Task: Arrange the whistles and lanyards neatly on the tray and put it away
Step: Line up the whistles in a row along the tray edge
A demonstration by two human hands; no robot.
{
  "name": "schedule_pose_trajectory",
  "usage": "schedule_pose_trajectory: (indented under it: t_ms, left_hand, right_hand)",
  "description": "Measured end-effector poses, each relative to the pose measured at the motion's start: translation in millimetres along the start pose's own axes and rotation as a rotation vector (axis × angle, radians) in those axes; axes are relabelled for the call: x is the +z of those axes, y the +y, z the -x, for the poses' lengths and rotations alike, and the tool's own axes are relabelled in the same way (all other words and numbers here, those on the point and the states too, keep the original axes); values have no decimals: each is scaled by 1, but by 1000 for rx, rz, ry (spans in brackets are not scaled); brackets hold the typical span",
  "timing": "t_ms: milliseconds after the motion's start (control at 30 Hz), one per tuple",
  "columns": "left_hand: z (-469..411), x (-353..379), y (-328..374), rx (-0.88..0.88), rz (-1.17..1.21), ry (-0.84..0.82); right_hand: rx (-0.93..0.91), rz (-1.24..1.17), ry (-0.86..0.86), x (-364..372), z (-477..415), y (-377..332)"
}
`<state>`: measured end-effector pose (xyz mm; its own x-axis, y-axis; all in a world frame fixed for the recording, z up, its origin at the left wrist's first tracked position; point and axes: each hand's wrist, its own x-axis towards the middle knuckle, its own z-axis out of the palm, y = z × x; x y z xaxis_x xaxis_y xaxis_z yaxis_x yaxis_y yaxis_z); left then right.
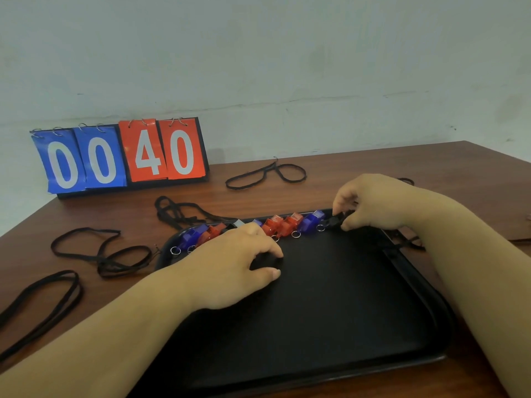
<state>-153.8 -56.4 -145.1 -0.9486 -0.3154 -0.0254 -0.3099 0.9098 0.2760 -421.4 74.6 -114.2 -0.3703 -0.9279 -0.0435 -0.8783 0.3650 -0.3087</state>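
Now we see a brown wooden bench [373,165] against a pale wall, and on it a large black tray [330,297] right in front of us. Behind, at the far left of the bench, stands a flip scoreboard [120,156] with blue cards showing 00 and red cards showing 40. Several black lanyards lie loose on the bench: a long one at the left edge [43,300], a looped one [100,251] beside the tray, a tangled one [178,211] behind the tray, and one [267,173] farther back near the wall. More black cord hangs over the right rim of the tray, partly hidden by our arm.

Along the far rim of the tray the whistles [284,224] stand in a row, blue and red, each with a small metal ring toward us. Our left hand [235,262] rests on the tray near the middle of this row, its grip loose, the fingers bent and holding nothing that we can see. Our right hand [370,205] is at the right end of the row, its grip pinched on a black whistle [334,221] just beside the last blue one
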Motion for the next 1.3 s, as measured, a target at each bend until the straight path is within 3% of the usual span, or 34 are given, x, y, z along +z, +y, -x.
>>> schedule_pose_trajectory:
  t_ms: [633,933,1067,1233,1300]
  left_hand:
    - [-1,-3,5,10,-12,-17]
    - [-20,-24,40,-41,-244,-146]
    - [-40,-19,77,4,-260,-88]
    - [-80,4,137,124,-167,48]
    - [-95,12,161,160,-123,70]
  right_hand:
    - [3,-8,125,2,8,-12]
    - [89,-59,210,-32,76,26]
    - [221,-38,306,-46,134,86]
    - [509,-88,543,-47,178,167]
    - [587,-100,536,-41,183,192]
